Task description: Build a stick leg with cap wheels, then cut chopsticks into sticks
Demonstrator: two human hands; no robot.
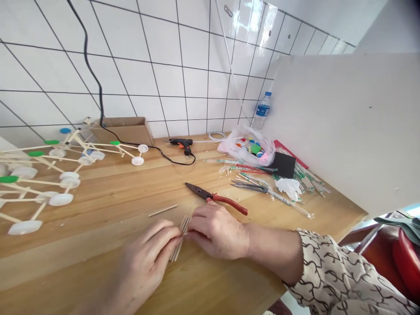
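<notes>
Several short wooden sticks (180, 238) lie side by side between my hands, low in the middle of the view. My left hand (152, 247) pinches them from the left with thumb and fingertips. From the other side, my right hand (216, 229) closes its fingertips on the same sticks; the fingers hide part of them. One loose wooden stick (163, 211) lies on the tabletop just beyond my left hand. Right behind my right hand rest long-nose pliers (210, 197) with red handles.
Stick-and-bottle-cap frames (62, 175) crowd the left side. A glue gun (182, 144) with a black cord lies near a cardboard box (126, 129). To the right are a bag of caps (247, 146), scissors (251, 187), wrapped sticks (308, 177) and a water bottle (263, 109).
</notes>
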